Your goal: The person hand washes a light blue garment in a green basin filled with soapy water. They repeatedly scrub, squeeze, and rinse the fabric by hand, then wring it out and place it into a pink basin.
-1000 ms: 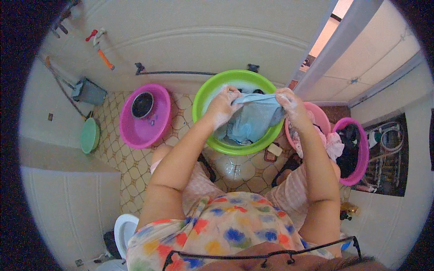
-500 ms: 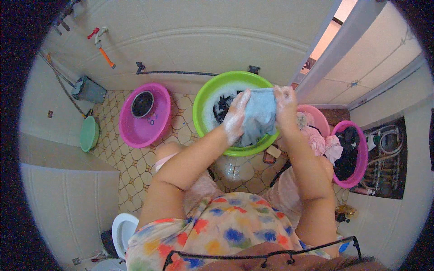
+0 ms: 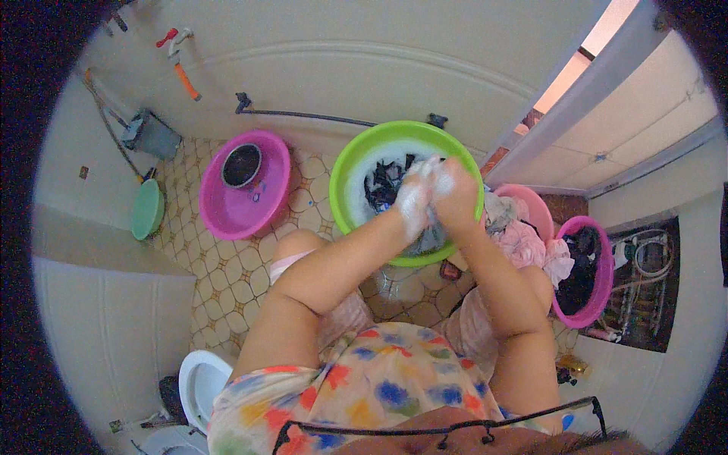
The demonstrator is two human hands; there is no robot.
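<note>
Over the right part of a lime-green basin, my left hand and my right hand are pressed together. Both are closed around a bunched blue-grey cloth. Most of the gripped fabric is hidden by my fingers; a grey-blue portion shows below them inside the basin. White suds coat my left hand, its wrist and the knuckles. Foamy water fills the basin, with dark clothes lying in it to the left of my hands.
Left stands a magenta basin holding a dark round bowl. At right are a pink basin with pink and grey clothes and a magenta basin with dark clothes. A reddish block lies on the tiled floor. A tap juts from the wall.
My hands have come together from holding the blue-grey cloth spread between them; it is now bunched. A beige bar on the floor is no longer visible beside my right forearm.
</note>
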